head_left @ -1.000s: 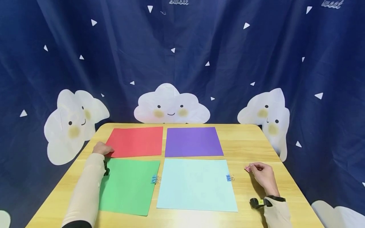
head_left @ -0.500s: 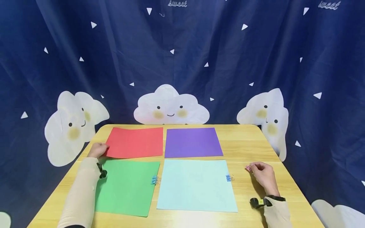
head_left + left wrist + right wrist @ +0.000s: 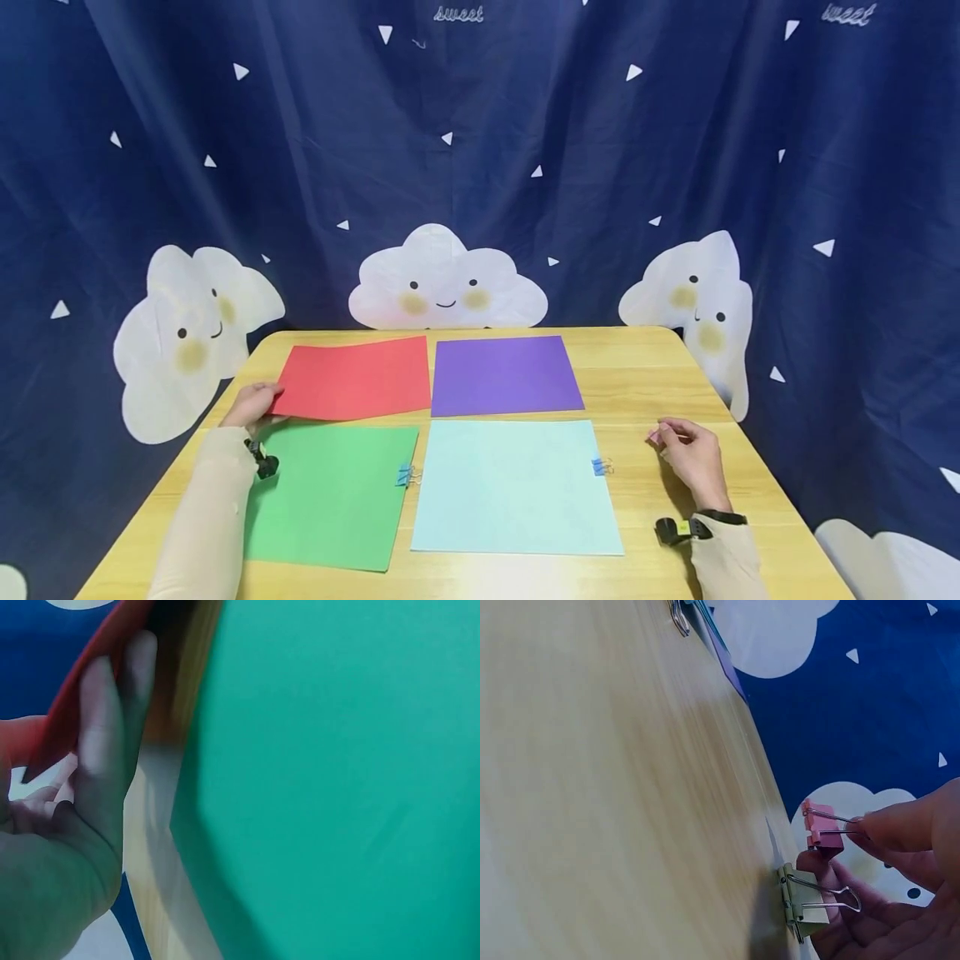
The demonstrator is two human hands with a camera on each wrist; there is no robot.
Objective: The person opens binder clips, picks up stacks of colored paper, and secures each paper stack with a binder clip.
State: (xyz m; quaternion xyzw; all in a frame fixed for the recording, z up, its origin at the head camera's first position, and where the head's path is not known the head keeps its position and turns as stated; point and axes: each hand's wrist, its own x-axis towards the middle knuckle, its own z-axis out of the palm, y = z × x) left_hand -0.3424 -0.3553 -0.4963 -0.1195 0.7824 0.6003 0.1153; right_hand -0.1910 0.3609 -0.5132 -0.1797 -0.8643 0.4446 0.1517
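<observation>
My left hand [image 3: 251,406] grips the left near corner of a red sheet of paper [image 3: 352,379], thumb on top and fingers beneath. In the left wrist view that red paper [image 3: 71,705] stands tilted between thumb and fingers, raised off the table. At the right side, my right hand [image 3: 693,458] pinches a pink binder clip [image 3: 826,829] by its wire handles. A pale yellow-green binder clip [image 3: 806,904] is against the lower fingers of the same hand.
A green sheet [image 3: 330,496] lies before the red one, a blue binder clip [image 3: 403,476] on its right edge. Beside it is a light blue sheet [image 3: 517,487], also with a blue clip [image 3: 599,467]. A purple sheet [image 3: 506,375] lies behind on the wooden table [image 3: 630,383].
My left hand has drawn slightly left and nearer, lifting the red paper's left near corner and bending the sheet. The right hand has stayed almost in place with the pink binder clip.
</observation>
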